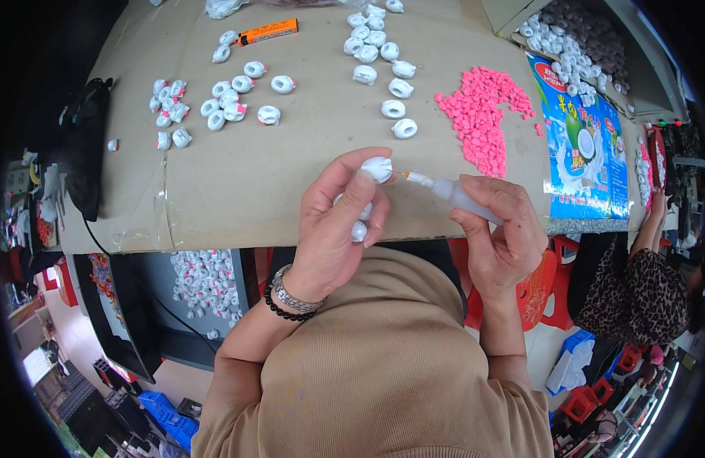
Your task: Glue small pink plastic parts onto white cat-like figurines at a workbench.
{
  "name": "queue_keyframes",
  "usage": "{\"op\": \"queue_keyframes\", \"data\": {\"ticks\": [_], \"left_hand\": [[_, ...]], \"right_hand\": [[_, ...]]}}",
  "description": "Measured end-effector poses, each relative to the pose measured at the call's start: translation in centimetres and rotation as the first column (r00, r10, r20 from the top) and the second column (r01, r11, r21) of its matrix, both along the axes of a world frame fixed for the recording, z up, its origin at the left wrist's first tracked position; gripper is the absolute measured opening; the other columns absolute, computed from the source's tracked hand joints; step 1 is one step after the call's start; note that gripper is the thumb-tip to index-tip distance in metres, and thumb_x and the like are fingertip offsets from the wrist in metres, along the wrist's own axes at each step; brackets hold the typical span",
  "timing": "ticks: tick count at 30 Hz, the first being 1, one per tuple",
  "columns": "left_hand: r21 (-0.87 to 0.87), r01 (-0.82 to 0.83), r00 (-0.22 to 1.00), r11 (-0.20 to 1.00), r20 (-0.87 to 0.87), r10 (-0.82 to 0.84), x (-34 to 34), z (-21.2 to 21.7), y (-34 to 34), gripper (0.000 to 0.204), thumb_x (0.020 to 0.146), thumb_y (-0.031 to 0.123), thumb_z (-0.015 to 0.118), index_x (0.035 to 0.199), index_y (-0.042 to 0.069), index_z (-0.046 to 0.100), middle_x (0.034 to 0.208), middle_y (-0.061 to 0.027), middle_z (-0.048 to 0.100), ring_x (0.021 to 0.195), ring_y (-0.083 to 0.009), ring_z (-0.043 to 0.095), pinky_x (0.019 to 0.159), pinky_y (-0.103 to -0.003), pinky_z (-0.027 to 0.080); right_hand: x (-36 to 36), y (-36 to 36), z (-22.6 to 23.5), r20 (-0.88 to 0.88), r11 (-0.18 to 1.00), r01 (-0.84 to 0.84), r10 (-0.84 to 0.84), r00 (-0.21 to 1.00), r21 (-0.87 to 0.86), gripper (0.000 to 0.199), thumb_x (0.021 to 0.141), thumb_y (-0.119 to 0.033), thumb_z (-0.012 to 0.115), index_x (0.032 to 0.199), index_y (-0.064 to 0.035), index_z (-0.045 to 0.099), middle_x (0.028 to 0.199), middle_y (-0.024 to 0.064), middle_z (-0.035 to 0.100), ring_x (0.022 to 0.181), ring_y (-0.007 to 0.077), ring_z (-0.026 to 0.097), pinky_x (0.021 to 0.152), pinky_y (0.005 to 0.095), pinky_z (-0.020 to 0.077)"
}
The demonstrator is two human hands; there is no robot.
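My left hand point(329, 229) is closed around several small white rounded plastic pieces. One white piece point(377, 169) is pinched upright between thumb and forefinger, and the others sit lower against the curled fingers. In my right hand point(511, 237) is a translucent squeeze bottle point(453, 195), tilted left. Its thin nozzle points at the pinched piece, very close to it; whether they touch I cannot tell. Beyond my hands, a line of white pieces with oval holes point(393, 109) runs along the table. Small bright pink pieces point(484, 114) lie heaped to the right.
White pieces with pink bits point(229, 99) stand in groups at the left of the brown table point(215, 191). An orange-and-black strip point(268, 31) lies behind them. An open drawer point(204, 286) holds more pieces. A blue printed sheet point(585, 145) and another person's arm point(648, 229) are at the right.
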State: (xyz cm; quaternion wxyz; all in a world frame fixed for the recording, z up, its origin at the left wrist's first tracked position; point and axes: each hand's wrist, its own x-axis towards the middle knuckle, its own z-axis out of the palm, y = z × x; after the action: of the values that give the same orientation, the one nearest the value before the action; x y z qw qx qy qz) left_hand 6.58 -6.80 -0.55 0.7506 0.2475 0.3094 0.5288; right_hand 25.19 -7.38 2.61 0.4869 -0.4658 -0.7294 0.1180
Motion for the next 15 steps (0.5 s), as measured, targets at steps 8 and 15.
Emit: {"op": "queue_keyframes", "data": {"ticks": [8,15], "left_hand": [[0.0,0.001,1.0,1.0,-0.009,-0.001,-0.12,-0.12,0.01,0.036,0.097,0.022,0.053,0.126,0.002,0.05,0.103,-0.007,0.06,0.065,-0.0069,0.048,0.045,-0.019,0.036],[-0.032,0.002,0.999,0.999,0.033,-0.001,-0.21,-0.03,0.05,0.035,0.097,0.023,0.052,0.124,0.001,0.052,0.102,-0.008,0.061,0.064,-0.0076,0.049,0.044,-0.019,0.036]], "right_hand": [[0.06,0.15,-0.38,0.006,1.0,-0.016,0.016,1.0,0.016,0.029,0.069,0.006,0.074,0.094,0.0017,0.061,0.088,0.0142,0.067,0.074,0.0224,0.064,0.056,0.0276,0.0492],[0.89,0.25,-0.88,-0.315,0.981,0.057,-0.114,0.942,-0.186,0.032,0.072,0.004,0.074,0.102,0.0043,0.061,0.098,0.0111,0.063,0.077,0.021,0.064,0.067,0.0291,0.053]]}}
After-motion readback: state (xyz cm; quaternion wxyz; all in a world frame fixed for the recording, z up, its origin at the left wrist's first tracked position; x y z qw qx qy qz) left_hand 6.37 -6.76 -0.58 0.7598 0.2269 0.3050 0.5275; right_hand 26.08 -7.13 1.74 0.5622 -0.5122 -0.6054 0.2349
